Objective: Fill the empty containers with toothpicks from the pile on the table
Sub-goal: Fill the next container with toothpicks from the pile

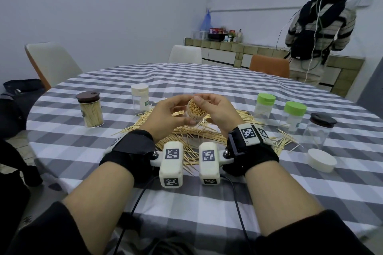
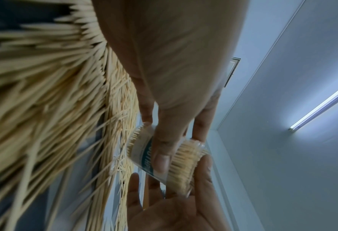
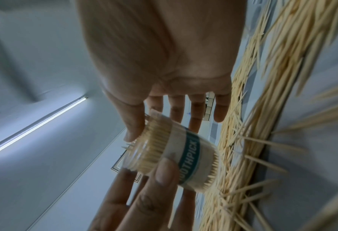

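Note:
A clear, lidless toothpick jar (image 1: 195,111) with a green label, packed with toothpicks, is held tilted above the toothpick pile (image 1: 186,136). My left hand (image 1: 182,109) grips its body, thumb on the label (image 3: 164,171). My right hand (image 1: 209,107) holds the open mouth end, its thumb (image 1: 199,100) on the toothpick tips and its fingers behind the rim. In the left wrist view the jar (image 2: 176,161) sits between both hands. To the left stand a full brown-lidded jar (image 1: 90,109) and an empty white-lidded one (image 1: 141,98).
Right of the pile stand two green-lidded containers (image 1: 264,107) (image 1: 294,116) and a dark-lidded clear jar (image 1: 318,130). A loose white lid (image 1: 321,159) lies near the right edge of the checked tablecloth (image 1: 207,192). Chairs ring the table; a person (image 1: 317,27) stands at the back counter.

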